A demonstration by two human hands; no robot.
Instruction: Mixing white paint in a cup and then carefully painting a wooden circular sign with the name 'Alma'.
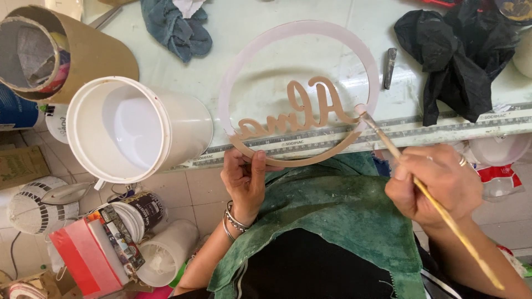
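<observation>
While held out over the table edge point(421, 130), wooden ring point(299, 91) with cut-out cursive lettering across its middle; upper arc already pale with paint, lower arc and letters bare brown. Left hand point(245, 180) pinched shut on ring's bottom rim, thumb on top, bracelets at wrist. Right hand point(435, 182) closed around thin paintbrush point(426, 194), bristle tip touching ring's right side where lettering joins it. White paint bucket point(130, 130) just left of ring, open, tilted toward camera. Cardboard tube point(61, 50) beyond bucket. Black plastic bag point(457, 61) and blue rag point(177, 27) on table, well apart. Green apron point(338, 221) below.
</observation>
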